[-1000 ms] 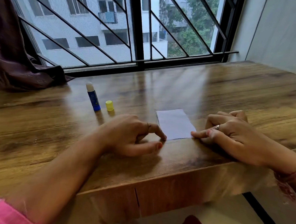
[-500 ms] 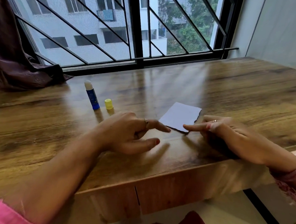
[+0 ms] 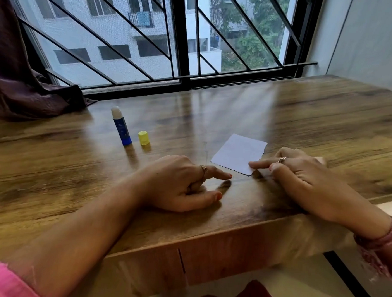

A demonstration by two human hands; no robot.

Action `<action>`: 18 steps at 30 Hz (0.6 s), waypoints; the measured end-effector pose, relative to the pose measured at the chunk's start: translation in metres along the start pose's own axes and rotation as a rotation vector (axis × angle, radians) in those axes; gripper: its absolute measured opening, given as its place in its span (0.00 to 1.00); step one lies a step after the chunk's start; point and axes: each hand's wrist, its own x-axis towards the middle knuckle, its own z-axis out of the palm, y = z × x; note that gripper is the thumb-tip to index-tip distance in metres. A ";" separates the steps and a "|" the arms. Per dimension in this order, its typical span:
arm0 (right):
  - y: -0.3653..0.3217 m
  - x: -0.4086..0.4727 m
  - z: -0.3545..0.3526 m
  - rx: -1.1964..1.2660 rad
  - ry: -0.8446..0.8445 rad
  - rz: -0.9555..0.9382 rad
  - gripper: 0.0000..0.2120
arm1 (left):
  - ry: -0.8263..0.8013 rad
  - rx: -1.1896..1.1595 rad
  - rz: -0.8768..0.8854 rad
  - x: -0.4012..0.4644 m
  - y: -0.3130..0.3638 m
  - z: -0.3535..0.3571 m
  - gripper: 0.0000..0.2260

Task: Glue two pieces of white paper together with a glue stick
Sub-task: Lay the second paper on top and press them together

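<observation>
We saw small white paper rectangle flat on brown wooden table. Right hand pressed straight forefinger on its near corner; left hand loose, holding nothing, beside it. Uncapped blue glue stick upright, yellow cap alongside.

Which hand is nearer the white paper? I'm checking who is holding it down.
Right. The right hand has a fingertip on the white paper; the left hand lies apart, left of it.

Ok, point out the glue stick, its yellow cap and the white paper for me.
glue stick (image 3: 121, 128), head view, on the blue barrel.
yellow cap (image 3: 143, 138), head view, on its side wall.
white paper (image 3: 238, 152), head view, on the bare middle of the sheet.
</observation>
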 end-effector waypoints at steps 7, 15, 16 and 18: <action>-0.003 -0.006 -0.004 0.026 -0.196 -0.186 0.24 | 0.007 0.012 0.024 -0.001 0.002 -0.001 0.21; -0.004 -0.006 -0.010 0.125 -0.326 -0.246 0.25 | -0.010 -0.003 0.083 -0.001 0.002 -0.001 0.21; -0.004 -0.007 -0.010 0.127 -0.330 -0.247 0.25 | -0.010 -0.010 0.087 -0.001 0.001 -0.001 0.21; -0.003 -0.006 -0.009 0.101 -0.335 -0.250 0.25 | -0.007 -0.023 0.097 -0.002 0.001 -0.001 0.22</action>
